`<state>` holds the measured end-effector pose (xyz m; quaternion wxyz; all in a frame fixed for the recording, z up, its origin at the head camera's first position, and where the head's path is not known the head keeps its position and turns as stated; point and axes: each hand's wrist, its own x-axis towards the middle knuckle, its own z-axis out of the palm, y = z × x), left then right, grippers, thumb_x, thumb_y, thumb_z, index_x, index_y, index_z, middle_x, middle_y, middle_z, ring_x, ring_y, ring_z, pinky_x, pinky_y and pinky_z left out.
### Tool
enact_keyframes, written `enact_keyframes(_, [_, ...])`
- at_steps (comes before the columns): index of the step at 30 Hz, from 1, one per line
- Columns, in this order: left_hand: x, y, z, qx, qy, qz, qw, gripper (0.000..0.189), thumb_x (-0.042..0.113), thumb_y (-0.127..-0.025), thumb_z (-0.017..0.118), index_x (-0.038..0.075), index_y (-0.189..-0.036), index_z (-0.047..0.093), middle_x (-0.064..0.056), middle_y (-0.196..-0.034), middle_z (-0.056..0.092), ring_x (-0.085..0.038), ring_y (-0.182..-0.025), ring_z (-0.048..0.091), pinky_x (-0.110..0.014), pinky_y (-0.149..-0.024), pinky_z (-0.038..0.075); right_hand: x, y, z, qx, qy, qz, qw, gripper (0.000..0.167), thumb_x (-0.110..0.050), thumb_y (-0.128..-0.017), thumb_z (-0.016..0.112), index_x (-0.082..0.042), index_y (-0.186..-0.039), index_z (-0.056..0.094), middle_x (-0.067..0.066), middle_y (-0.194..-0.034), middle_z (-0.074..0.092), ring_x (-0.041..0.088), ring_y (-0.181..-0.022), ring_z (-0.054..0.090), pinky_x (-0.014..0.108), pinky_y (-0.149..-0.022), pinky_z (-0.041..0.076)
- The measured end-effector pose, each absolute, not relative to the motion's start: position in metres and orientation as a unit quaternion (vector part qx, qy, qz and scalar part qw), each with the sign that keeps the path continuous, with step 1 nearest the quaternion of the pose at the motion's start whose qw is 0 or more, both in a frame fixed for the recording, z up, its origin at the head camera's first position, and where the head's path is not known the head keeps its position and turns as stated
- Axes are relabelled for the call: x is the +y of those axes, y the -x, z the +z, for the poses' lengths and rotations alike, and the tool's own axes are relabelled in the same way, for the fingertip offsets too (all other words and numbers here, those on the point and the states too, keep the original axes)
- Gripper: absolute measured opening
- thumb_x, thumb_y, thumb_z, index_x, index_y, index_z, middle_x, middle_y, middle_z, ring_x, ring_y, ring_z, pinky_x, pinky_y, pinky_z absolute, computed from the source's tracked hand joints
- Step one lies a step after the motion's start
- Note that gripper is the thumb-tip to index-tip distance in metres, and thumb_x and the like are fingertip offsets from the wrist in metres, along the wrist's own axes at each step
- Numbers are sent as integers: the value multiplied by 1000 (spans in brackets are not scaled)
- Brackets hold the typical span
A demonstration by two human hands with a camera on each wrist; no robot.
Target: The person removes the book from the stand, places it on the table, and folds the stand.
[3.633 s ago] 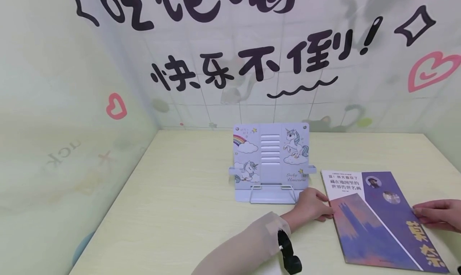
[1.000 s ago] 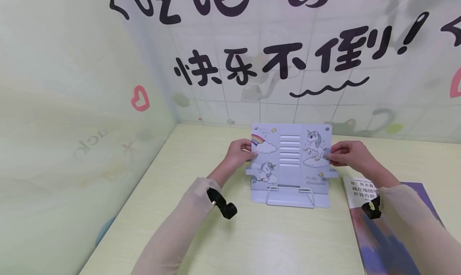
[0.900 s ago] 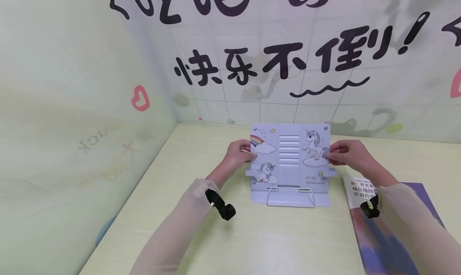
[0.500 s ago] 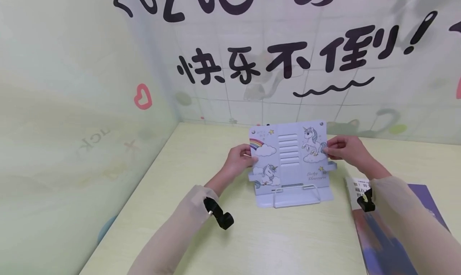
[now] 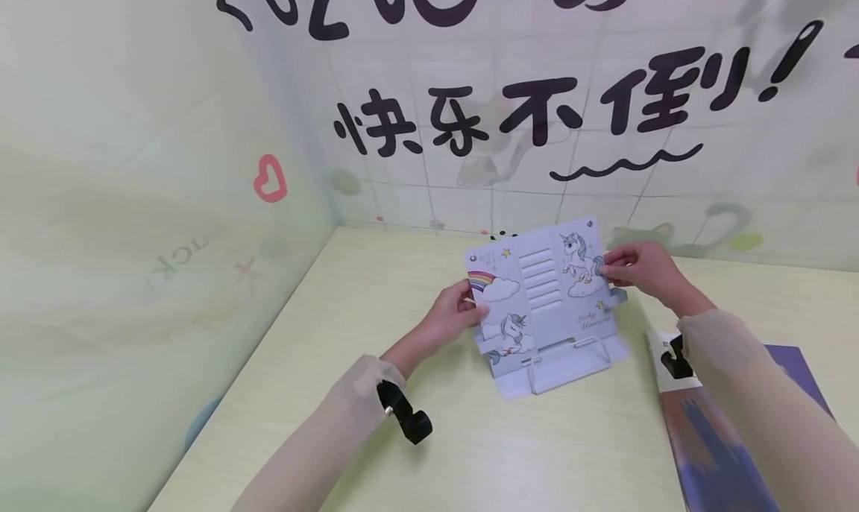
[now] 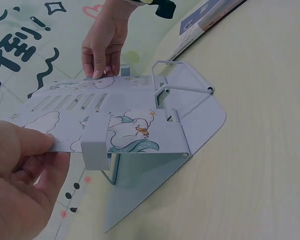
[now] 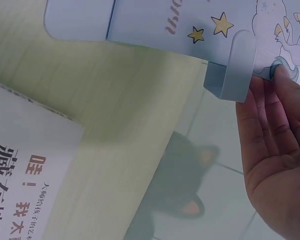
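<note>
A pale lilac metal book stand with unicorn drawings, slots and a wire page holder stands turned at an angle on the table. My left hand pinches its left edge, thumb on the front face and fingers behind the plate. On the opposite edge, my right hand grips the plate the same way, near the standing unicorn. In the left wrist view, the panel leans over its flat base, with a folded side clip beside my thumb. Another side clip shows close to my right fingers in the right wrist view.
A thin picture book with a purple and white cover lies on the table at the right, partly under my right sleeve. A printed wall sheet rises behind the table's back edge.
Both hands were at the book's edges earlier, then took the stand's sides. Over the last second the stand has turned counterclockwise, its left side coming nearer me and its right side going back.
</note>
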<state>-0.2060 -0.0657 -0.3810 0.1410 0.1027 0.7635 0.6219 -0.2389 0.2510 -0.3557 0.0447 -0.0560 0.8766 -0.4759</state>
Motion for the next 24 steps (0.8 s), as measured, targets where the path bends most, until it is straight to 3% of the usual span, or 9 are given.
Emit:
enact_keyframes(13, [-64, 194, -382, 720, -97, 661, 190, 37, -1, -85, 62, -4, -120, 51, -14, -102, 60, -21, -88, 61, -32, -77, 53, 245, 252, -355, 883, 76, -463, 30, 33, -5, -85, 64, 18, -109, 56, 15, -87, 66, 7, -68, 61, 22, -64, 54])
enact_keyframes(19, [-64, 189, -383, 707, -101, 671, 201, 38, -3, -85, 61, -4, -121, 49, -15, -105, 59, -21, -89, 61, -32, -79, 53, 239, 255, -356, 890, 88, -448, 7, 31, -6, -84, 65, 15, -107, 58, 16, -86, 65, 7, -67, 59, 22, -58, 51])
enact_keyframes(24, [-64, 189, -385, 707, -98, 670, 202, 37, -2, -85, 61, -4, -121, 50, -14, -104, 59, -22, -90, 60, -32, -79, 53, 236, 252, -355, 907, 101, -408, -18, 30, -8, -84, 66, 12, -105, 61, 20, -91, 65, 4, -71, 56, 16, -61, 47])
